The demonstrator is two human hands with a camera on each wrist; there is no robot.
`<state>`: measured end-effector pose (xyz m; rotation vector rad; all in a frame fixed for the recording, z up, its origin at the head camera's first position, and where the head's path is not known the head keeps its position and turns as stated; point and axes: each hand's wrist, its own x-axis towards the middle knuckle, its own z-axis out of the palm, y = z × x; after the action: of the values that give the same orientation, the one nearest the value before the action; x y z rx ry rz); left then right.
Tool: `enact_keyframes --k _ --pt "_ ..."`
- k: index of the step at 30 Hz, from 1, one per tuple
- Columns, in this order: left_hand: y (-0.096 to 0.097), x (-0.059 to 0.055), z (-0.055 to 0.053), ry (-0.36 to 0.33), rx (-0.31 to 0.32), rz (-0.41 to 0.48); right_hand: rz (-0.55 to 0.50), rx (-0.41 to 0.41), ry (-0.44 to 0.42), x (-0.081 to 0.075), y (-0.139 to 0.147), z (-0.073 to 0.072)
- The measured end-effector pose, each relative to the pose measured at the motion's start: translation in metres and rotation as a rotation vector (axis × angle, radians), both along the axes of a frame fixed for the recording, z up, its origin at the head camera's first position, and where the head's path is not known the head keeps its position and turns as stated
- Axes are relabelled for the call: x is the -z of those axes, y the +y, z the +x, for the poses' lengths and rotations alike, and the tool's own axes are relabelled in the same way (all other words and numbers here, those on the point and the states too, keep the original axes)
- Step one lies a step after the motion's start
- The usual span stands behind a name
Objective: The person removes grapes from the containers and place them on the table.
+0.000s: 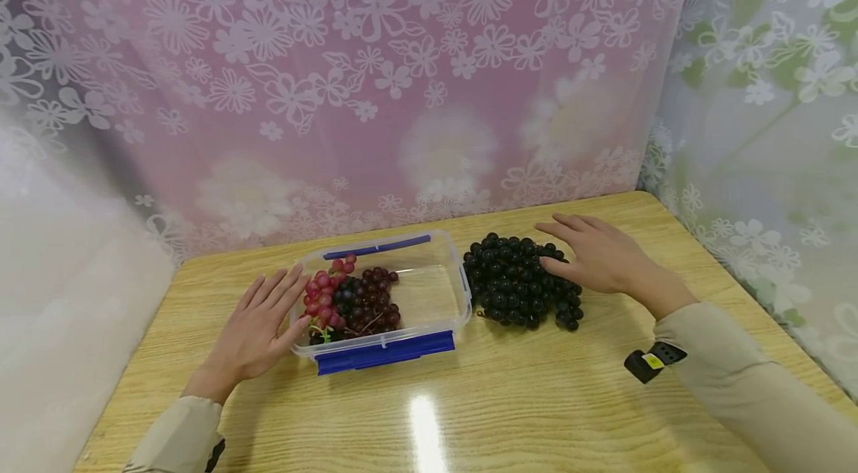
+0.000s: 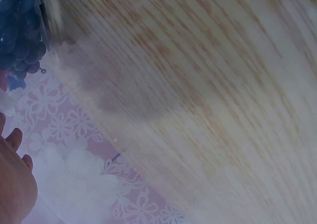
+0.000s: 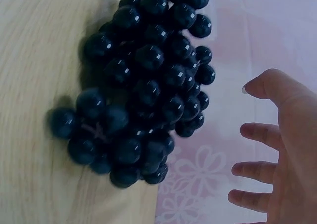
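A person's two hands work over a wooden table [image 1: 523, 398]. A clear plastic box [image 1: 429, 294] sits left of centre, with red grapes [image 1: 318, 302] and dark red grapes [image 1: 378, 302] filling its left part and bare floor at its right. A large heap of black grapes [image 1: 512, 287] lies on the table just beside the box's right wall. The right hand [image 1: 596, 257] is spread wide at the heap's far right edge, holding nothing; the right wrist view shows a gap between fingers and berries. The left hand [image 1: 251, 335], fingers straight, is at the box's left end; whether it touches is unclear.

The heap looks bulky for the bare space, so it might spill over the rim. Lifting by a few berries could tear them loose; pushing the heap sideways could make the box slide.
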<state>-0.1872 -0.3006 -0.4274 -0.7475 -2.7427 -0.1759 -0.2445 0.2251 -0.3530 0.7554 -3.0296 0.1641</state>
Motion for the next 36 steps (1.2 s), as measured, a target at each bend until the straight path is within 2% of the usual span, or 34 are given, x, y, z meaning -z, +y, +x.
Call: enact_keyframes --k 5,20,36 --pt "0.000 0.000 0.000 -0.001 0.002 -0.004 -0.001 -0.017 0.019 -0.006 -0.011 0.003" --pt "0.000 0.000 0.000 -0.001 -0.010 -0.009 -0.039 -0.049 0.059 -0.009 -0.049 0.002" --pt "0.000 0.001 0.000 0.003 -0.012 -0.001 -0.085 -0.139 0.097 -0.010 -0.112 0.005"
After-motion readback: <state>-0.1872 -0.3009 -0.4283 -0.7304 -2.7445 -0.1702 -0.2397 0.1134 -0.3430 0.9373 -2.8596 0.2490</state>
